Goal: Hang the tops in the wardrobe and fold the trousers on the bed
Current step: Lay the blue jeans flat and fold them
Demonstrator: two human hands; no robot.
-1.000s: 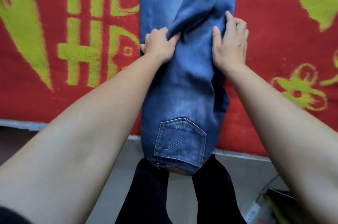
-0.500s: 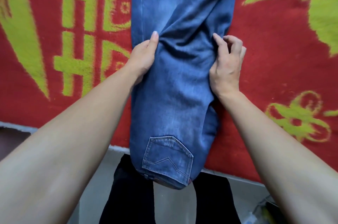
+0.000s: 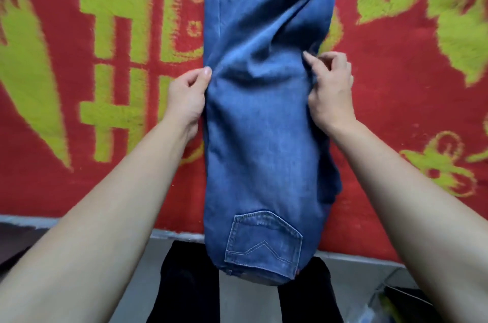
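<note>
A pair of blue jeans [image 3: 261,122] lies lengthwise on the bed, folded leg on leg, its back pocket at the near end hanging over the bed's edge. My left hand [image 3: 186,95] pinches the left edge of the jeans at mid-length, thumb on the denim. My right hand [image 3: 330,90] grips the right edge at the same height, fingers curled into the creased cloth. The far end of the legs runs out of view at the top.
A red blanket [image 3: 396,85] with yellow-green patterns covers the bed. The bed's near edge [image 3: 79,219] runs across the lower part of the view. Below it are grey floor [image 3: 245,301], my black-trousered legs [image 3: 184,283] and some items at the bottom right [image 3: 396,307].
Both hands have slid from the top of the jeans out to its side edges and nearer to me. The right hand went from flat on the denim to curled on its edge.
</note>
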